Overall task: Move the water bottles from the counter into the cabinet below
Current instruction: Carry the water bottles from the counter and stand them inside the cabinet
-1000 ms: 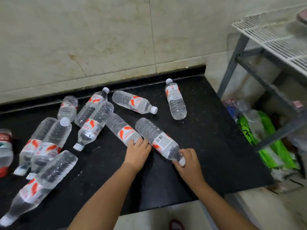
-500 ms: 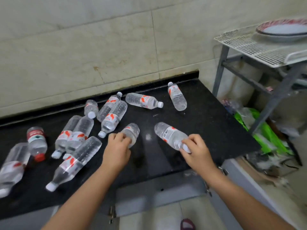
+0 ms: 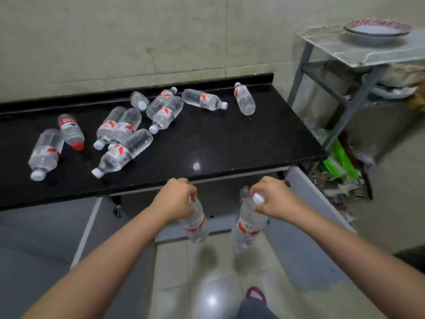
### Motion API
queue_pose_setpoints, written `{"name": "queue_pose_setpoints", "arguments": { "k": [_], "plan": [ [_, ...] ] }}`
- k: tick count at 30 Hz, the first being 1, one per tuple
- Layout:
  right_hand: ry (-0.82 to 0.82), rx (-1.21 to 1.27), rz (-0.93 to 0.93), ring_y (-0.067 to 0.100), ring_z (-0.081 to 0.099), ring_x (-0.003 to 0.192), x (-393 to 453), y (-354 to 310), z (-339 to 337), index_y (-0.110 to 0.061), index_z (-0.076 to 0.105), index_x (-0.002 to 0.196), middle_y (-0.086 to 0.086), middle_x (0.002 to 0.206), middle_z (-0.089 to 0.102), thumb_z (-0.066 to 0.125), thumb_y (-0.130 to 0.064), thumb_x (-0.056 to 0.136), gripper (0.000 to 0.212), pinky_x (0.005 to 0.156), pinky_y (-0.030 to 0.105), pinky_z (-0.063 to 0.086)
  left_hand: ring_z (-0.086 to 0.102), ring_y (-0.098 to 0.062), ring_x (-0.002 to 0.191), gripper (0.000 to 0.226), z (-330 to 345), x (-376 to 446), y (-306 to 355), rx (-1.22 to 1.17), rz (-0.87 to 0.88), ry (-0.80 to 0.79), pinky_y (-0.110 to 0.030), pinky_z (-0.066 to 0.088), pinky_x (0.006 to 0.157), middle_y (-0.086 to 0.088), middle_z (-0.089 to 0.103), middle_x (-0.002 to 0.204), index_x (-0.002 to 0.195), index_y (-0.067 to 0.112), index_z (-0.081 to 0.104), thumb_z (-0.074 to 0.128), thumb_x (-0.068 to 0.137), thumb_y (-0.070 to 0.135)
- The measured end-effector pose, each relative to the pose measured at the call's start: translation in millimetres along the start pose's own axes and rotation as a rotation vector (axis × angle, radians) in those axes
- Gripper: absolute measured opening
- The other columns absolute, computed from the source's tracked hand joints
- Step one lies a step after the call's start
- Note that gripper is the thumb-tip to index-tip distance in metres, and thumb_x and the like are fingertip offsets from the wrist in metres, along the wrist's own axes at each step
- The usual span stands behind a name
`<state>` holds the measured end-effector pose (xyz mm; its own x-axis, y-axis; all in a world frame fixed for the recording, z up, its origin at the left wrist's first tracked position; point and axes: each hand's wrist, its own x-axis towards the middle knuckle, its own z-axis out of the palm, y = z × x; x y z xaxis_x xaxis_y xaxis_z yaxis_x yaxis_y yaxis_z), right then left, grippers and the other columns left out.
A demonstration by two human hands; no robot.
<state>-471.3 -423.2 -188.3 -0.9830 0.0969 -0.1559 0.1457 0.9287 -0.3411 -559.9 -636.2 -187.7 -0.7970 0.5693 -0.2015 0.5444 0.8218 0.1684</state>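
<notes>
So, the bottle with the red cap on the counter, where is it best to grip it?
Grip the red-capped bottle around its neck just behind the cap, coming from the counter's front edge: it lies flat with its cap toward you, though a clear bottle crowds its left side.

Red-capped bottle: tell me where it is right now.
In the head view, the red-capped bottle lies on its side at the left end of the counter, its cap toward the front edge, right beside the leftmost clear bottle.

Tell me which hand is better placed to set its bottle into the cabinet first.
Left, narrowly. The left hand holds its bottle nearer the middle of the open cabinet; the right hand holds its bottle toward the right-hand door.
</notes>
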Motion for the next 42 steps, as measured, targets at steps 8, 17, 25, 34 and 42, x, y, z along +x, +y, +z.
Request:
{"name": "queue_pose_setpoints", "arguments": {
  "k": [8, 17, 25, 34, 42],
  "plan": [
    [-0.392, 0.007, 0.008, 0.028, 0.046, 0.122, 8, 43, 112, -0.009, 0.059, 0.123, 0.012, 0.129, 0.048, 0.056, -0.007, 0.088, 0.035, 0.101, 0.03, 0.041, 0.044, -0.03, 0.121, 0.031, 131, 7, 17, 0.02, -0.089, -0.451, -0.032, 0.044, 0.096, -0.011, 0.052, 0.127, 0.113, 0.009, 0.062, 0.049, 0.086, 0.005],
    [-0.455, 0.061, 0.034, 0.042, 0.066, 0.079, 99, 123, 229, 0.008, 0.071, 0.081, 0.028, 0.084, 0.065, 0.079, 0.017, 0.048, 0.036, 0.06, 0.032, 0.058, 0.034, -0.027, 0.126, 0.041, 258, 97, 5, 0.041, -0.142, -0.495, -0.03, 0.046, 0.091, -0.008, 0.043, 0.133, 0.125, 0.007, 0.05, 0.045, 0.087, -0.005],
    [-0.299, -0.049, 0.002, 0.023, 0.042, 0.127, 222, 195, 377, -0.007, 0.051, 0.13, 0.013, 0.137, 0.041, 0.048, -0.006, 0.093, 0.037, 0.102, 0.025, 0.038, 0.038, -0.027, 0.122, 0.036, 405, 231, -47, 0.025, -0.112, -0.323, -0.034, 0.048, 0.093, -0.007, 0.052, 0.125, 0.116, 0.011, 0.06, 0.049, 0.084, -0.001],
    [-0.108, -0.166, -0.033, 0.034, 0.053, 0.115, 294, 232, 462, -0.005, 0.06, 0.118, 0.016, 0.124, 0.051, 0.056, -0.005, 0.088, 0.031, 0.09, 0.031, 0.047, 0.041, -0.029, 0.122, 0.038, 485, 311, -79, 0.091, -0.029, -0.109, -0.033, 0.044, 0.098, -0.008, 0.053, 0.129, 0.119, 0.013, 0.06, 0.052, 0.084, -0.001],
    [-0.092, -0.227, -0.086, 0.031, 0.05, 0.122, 302, 224, 464, -0.007, 0.042, 0.136, 0.015, 0.137, 0.046, 0.046, -0.002, 0.092, 0.045, 0.101, 0.032, 0.042, -0.001, -0.026, 0.149, 0.062, 503, 309, -73, -0.053, -0.049, -0.02, -0.027, 0.0, 0.121, -0.017, -0.001, 0.159, 0.148, -0.001, 0.004, 0.037, 0.098, 0.016]
  ]
}}
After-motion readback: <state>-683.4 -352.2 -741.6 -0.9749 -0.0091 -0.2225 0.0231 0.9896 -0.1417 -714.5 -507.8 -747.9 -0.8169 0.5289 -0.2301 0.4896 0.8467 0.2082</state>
